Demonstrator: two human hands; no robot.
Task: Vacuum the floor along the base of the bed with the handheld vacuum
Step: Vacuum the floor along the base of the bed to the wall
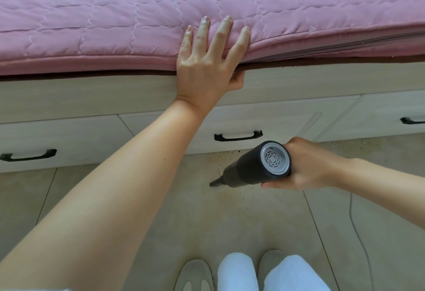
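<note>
My right hand (308,166) grips a dark handheld vacuum (250,166) with a grey vented end cap facing me. Its narrow nozzle (216,182) points down-left at the tiled floor (184,210), just in front of the bed base. Brown crumbs (226,156) lie scattered on the floor along the base, mostly right of the nozzle. My left hand (207,60) rests flat on the edge of the pink quilted mattress cover (115,14), fingers spread on top and thumb tucked under the edge.
The bed base (92,97) is pale wood with drawers and black handles (238,136), (27,155), (411,121). A thin cable (358,233) trails over the floor at right. My slippers (195,274) and white trouser legs (236,272) are at the bottom.
</note>
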